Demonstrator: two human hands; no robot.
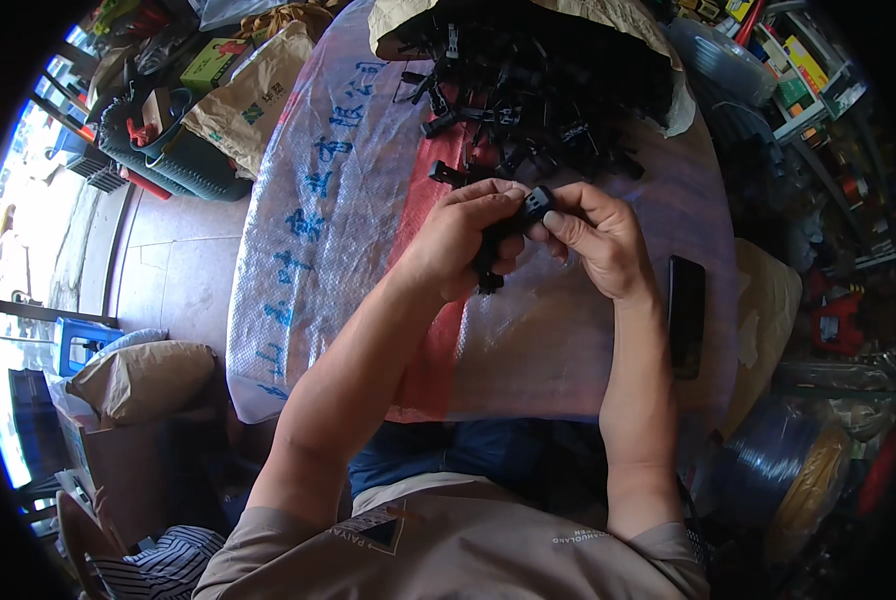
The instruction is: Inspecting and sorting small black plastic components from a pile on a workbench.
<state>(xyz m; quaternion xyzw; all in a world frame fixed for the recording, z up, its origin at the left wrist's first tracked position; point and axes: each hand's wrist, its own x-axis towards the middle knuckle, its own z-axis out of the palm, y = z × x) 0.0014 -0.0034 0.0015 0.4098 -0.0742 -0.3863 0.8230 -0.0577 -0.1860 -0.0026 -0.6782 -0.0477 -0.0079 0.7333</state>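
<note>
Black plastic part (536,204), held above the woven sheet (548,365): left hand (471,225) wrapped around its body, right hand (605,238) pinching the boxy end; probably light, stiff; best gripped by the body

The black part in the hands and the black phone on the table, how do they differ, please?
The black part is held up between the left hand and right hand, while the phone lies untouched on the table. The part looks blocky, with small openings in one face; the phone is a plain, flat rectangle. Both are dark.
</note>
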